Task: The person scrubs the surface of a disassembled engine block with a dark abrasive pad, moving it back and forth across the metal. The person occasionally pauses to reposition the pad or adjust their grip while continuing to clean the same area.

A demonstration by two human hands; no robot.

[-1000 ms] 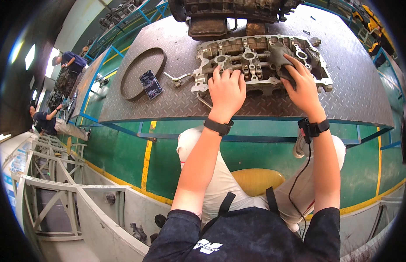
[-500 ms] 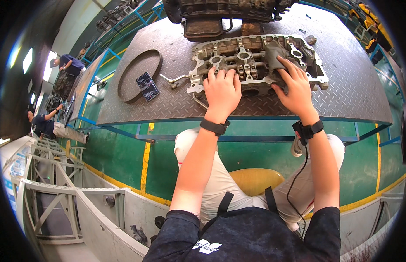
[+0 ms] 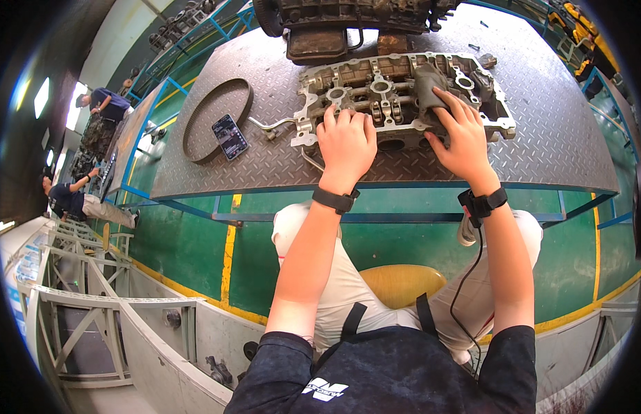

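A metal cylinder head (image 3: pixel 393 126) with round bores and valve gear lies on the table before me. My left hand (image 3: pixel 346 146) grips its near edge on the left, with bent fingers reaching over the rim; the fingertips are partly hidden among the metal parts. On the right half, a dark grey-brown rag (image 3: pixel 428 88) lies bunched over the casting. My right hand (image 3: pixel 464 141) holds this rag against the metal, its fingers across the cloth and the thumb near the front rim.
The patterned steel table (image 3: pixel 224 172) carries a belt loop (image 3: pixel 189 124), a phone (image 3: pixel 230 136) and a bent metal pipe (image 3: pixel 271 126) on the left. Behind the cylinder head stands a dark engine block (image 3: pixel 355 17). Two people work at the far left.
The view has shifted slightly. Both hands keep their places on the cylinder head, and the rag's folds under my right hand look a little different.
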